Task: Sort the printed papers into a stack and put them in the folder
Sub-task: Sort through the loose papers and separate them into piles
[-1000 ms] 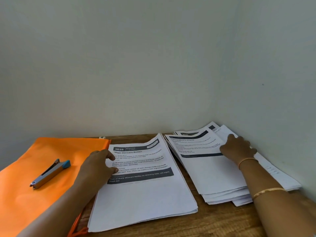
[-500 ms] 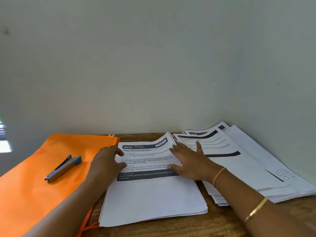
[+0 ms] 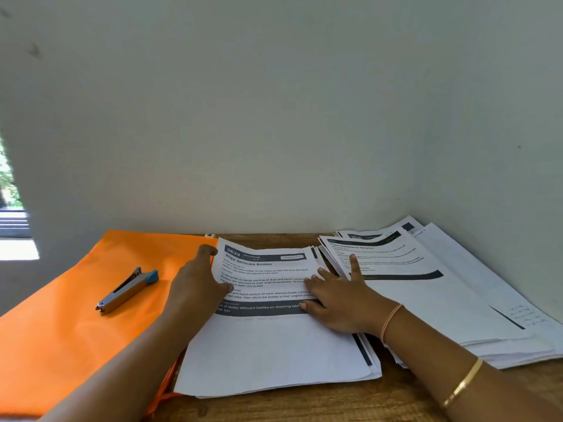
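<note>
Lying lengthwise toward wall: paper stack (image 3: 274,345); both hands flat atop.

Two bare forearms with no sleeves, left hand (image 3: 198,284) without rings or bands, right hand (image 3: 341,303) with a thin orange thread (image 3: 391,322) around the wrist, a slim gold bangle (image 3: 463,383) nearer on that forearm

Soft, even daylight comes from a bright, overexposed window (image 3: 13,220) at the left edge, the pale wall (image 3: 274,117) stays dim and grey, shadows are weak, small print is slightly blurred, and the wide lens bends the edges.
</note>
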